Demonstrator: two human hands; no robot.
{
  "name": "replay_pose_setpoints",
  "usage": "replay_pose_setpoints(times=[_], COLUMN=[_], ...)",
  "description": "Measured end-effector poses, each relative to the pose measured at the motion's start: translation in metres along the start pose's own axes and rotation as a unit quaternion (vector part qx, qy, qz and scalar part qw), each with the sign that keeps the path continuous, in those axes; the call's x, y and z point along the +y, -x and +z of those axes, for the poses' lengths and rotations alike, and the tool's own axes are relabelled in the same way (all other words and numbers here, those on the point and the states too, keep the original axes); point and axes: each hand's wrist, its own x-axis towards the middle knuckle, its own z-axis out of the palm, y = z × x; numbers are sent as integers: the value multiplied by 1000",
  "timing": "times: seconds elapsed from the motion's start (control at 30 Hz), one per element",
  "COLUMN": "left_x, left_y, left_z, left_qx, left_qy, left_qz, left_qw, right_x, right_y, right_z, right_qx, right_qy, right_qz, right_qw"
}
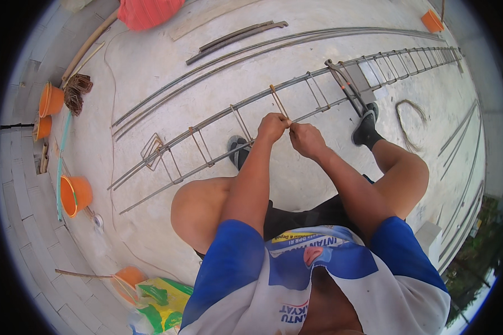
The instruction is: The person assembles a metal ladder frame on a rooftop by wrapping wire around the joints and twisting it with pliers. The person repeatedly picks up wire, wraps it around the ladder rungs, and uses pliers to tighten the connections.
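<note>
A long reinforcing-bar cage (229,111) with square stirrups runs from lower left to upper right across the floor in front of me. My left hand (273,128) is closed, its fingertips at the near bar beside a rusty stirrup (279,100). Close against it, my right hand (307,139) is also closed, thumb and finger pinched at the same spot. Whatever lies between the fingertips is hidden or too small to name. Further right, a dark two-armed tool (348,89) with orange marks lies across the cage. Loose stirrups (152,149) sit around the cage's left end.
Long loose bars (218,61) and two short dark bars (235,40) lie beyond the cage. A pale block (369,72) sits beneath it. A wire coil (412,120) is at right. Orange buckets (75,195) stand along the left block wall (25,223). My feet straddle the near bar.
</note>
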Motion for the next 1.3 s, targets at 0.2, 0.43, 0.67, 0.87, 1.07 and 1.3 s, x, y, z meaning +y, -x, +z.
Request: replay_pose_setpoints(times=[0.2, 0.43, 0.67, 0.87, 1.07, 1.3], left_x=[-10, -7, -10, 49, 32, 10], left_y=[-6, -5, 4, 50, 76, 69], left_z=[-1, 2, 3, -6, 38, 59], left_qx=[-20, -5, 48, 260, 31, -5], left_qy=[51, 18, -17, -23, 444, 550], left_qz=[10, 21, 34, -75, -218, -135], left_qw=[998, 1000, 998, 962, 869, 824], right_x=[20, 24, 77, 160, 179, 115], right_y=[-38, 6, -38, -56, -73, -26], right_z=[-14, 31, -50, -103, -111, -127], right_qx=[47, -9, 166, 101, 6, -80], right_qy=[40, -213, 30, 158, 165, -215], right_qz=[35, 64, 60, 178, 102, 220], right_qw=[997, 975, 984, 966, 981, 948])
